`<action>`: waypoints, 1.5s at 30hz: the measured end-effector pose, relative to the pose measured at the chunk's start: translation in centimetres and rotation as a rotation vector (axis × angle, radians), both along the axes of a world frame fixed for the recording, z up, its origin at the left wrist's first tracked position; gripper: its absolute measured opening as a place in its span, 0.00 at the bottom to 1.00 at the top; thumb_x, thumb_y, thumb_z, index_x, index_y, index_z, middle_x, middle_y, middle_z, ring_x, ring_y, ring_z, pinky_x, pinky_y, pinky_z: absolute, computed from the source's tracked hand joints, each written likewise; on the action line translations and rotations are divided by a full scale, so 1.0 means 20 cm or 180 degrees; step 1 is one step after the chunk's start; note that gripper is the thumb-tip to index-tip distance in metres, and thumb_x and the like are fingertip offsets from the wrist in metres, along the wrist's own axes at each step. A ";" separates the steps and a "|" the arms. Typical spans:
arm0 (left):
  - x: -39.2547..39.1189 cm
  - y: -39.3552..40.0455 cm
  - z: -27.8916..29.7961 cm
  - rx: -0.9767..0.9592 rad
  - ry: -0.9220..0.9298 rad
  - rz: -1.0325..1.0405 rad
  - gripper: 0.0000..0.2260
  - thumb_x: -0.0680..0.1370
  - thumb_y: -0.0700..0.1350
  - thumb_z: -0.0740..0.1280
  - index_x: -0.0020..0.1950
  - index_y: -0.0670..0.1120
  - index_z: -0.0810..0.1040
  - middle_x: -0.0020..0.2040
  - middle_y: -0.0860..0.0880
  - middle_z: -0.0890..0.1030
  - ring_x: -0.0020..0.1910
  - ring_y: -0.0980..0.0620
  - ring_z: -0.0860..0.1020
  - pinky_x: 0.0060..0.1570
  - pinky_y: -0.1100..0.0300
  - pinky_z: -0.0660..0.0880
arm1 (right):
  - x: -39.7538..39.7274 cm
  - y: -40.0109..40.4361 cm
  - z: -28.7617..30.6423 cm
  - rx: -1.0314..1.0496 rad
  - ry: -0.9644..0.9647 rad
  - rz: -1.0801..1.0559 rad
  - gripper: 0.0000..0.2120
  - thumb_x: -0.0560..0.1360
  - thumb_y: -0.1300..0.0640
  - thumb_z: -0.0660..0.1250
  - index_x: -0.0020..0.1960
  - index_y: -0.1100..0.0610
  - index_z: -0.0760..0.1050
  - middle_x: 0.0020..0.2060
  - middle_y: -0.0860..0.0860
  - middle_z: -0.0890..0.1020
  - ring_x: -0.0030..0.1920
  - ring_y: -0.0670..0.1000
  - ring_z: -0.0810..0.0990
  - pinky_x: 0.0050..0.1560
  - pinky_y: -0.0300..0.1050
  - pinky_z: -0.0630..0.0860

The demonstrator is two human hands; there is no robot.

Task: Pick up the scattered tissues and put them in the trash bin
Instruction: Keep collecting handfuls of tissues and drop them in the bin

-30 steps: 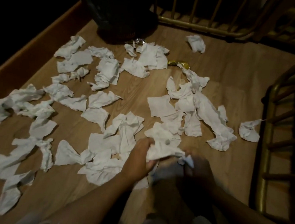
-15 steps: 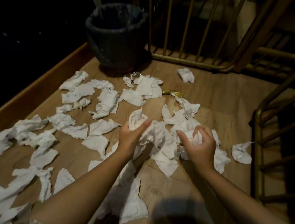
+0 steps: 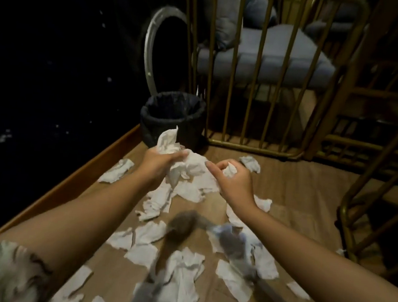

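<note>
My left hand (image 3: 162,163) grips a bunch of white tissues (image 3: 185,166) lifted above the floor. My right hand (image 3: 232,181) is closed around a small crumpled tissue (image 3: 229,171) and touches the edge of the same bunch. A dark woven trash bin (image 3: 172,119) with a black liner stands just beyond my hands, at the far left corner of the wooden floor (image 3: 296,196). Several white tissues (image 3: 184,266) lie scattered on the floor under my arms, and one crumpled tissue (image 3: 250,163) lies near the railing.
A gold metal railing (image 3: 253,83) runs behind the bin and down the right side (image 3: 365,204). A wooden edge (image 3: 71,183) borders the floor at left, with darkness beyond. A grey cushioned seat (image 3: 272,56) sits behind the bars. Dark shadows fall on the tissues below.
Both hands have lifted with the gathered tissues and moved forward toward the bin. The view has tilted up, so the bin and railing sit lower in frame.
</note>
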State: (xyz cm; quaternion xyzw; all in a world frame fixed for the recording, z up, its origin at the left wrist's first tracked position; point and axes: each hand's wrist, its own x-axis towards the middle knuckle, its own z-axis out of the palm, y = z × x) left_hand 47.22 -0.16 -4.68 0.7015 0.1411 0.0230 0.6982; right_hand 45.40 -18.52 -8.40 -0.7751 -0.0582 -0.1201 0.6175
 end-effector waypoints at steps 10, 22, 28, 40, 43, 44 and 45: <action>0.16 0.37 0.23 -0.0269 -0.0032 0.0231 0.41 0.68 0.75 0.59 0.73 0.50 0.68 0.69 0.47 0.73 0.65 0.46 0.73 0.65 0.48 0.67 | 0.31 0.58 0.31 0.1626 0.1564 0.0121 0.16 0.79 0.54 0.50 0.47 0.57 0.76 0.33 0.53 0.72 0.31 0.51 0.69 0.25 0.36 0.62; 0.45 0.60 0.14 -0.0239 0.0164 0.0672 0.24 0.78 0.37 0.63 0.71 0.54 0.64 0.56 0.46 0.74 0.52 0.43 0.79 0.47 0.51 0.78 | 0.53 0.81 0.31 0.1967 0.1971 0.0147 0.06 0.79 0.65 0.62 0.47 0.56 0.72 0.51 0.56 0.75 0.49 0.55 0.76 0.36 0.45 0.75; 0.72 0.55 0.05 -0.0146 0.0112 0.0598 0.09 0.78 0.39 0.67 0.45 0.52 0.81 0.52 0.44 0.83 0.50 0.45 0.83 0.55 0.50 0.80 | 0.77 0.78 0.31 0.2401 0.2017 0.0082 0.06 0.79 0.62 0.60 0.54 0.61 0.73 0.49 0.56 0.76 0.49 0.56 0.76 0.41 0.47 0.77; 1.36 0.47 0.02 -0.0993 0.0120 0.1477 0.19 0.82 0.37 0.53 0.73 0.41 0.62 0.66 0.42 0.73 0.61 0.44 0.74 0.54 0.54 0.70 | 1.48 0.74 0.21 0.2091 0.1835 0.0177 0.18 0.78 0.74 0.55 0.64 0.62 0.70 0.49 0.56 0.77 0.47 0.53 0.79 0.49 0.45 0.77; 1.45 0.46 -0.01 -0.0779 0.0115 0.1589 0.17 0.83 0.44 0.51 0.72 0.41 0.61 0.63 0.39 0.74 0.55 0.43 0.76 0.61 0.44 0.71 | 1.57 0.73 0.15 0.2277 0.1897 -0.0154 0.19 0.78 0.74 0.55 0.68 0.66 0.69 0.64 0.64 0.75 0.62 0.62 0.77 0.46 0.47 0.81; 1.45 0.45 -0.03 -0.0825 0.0086 0.1645 0.14 0.83 0.41 0.52 0.69 0.43 0.60 0.56 0.40 0.75 0.49 0.44 0.76 0.58 0.43 0.74 | 1.58 0.74 0.14 0.2490 0.2008 -0.0295 0.19 0.78 0.74 0.55 0.66 0.66 0.71 0.62 0.65 0.77 0.60 0.62 0.79 0.47 0.48 0.81; 1.45 0.46 -0.05 -0.0883 0.0067 0.1677 0.11 0.83 0.37 0.53 0.64 0.45 0.61 0.52 0.42 0.74 0.43 0.47 0.76 0.53 0.46 0.78 | 1.59 0.74 0.12 0.2533 0.2062 -0.0379 0.19 0.77 0.76 0.56 0.65 0.65 0.73 0.60 0.65 0.78 0.57 0.62 0.80 0.49 0.48 0.81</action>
